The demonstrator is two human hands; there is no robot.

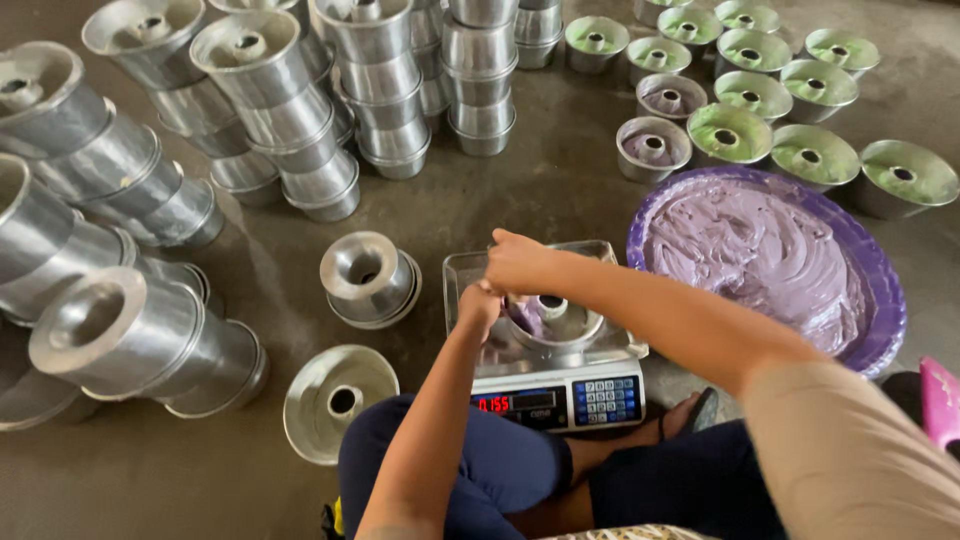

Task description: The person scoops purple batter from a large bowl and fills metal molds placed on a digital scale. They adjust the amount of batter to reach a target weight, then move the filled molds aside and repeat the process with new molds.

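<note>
Right now, stacked metal tube pans [120, 180] crowd the floor's far-left side, and your purple basin of purple batter [770, 255] sits at right. Between them stands the digital scale [550, 350], bearing a tube pan [555, 320] with some batter. Your right hand [520, 262] and left hand [480, 303] hover over that pan, each grip curled closed; what they pinch is hidden.

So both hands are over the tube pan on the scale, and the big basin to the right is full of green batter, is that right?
Not quite. The head view shows the big basin holds purple batter, not green. The rest stands: the left hand and right hand are over the tube pan on the scale, with the basin to the right.
</note>
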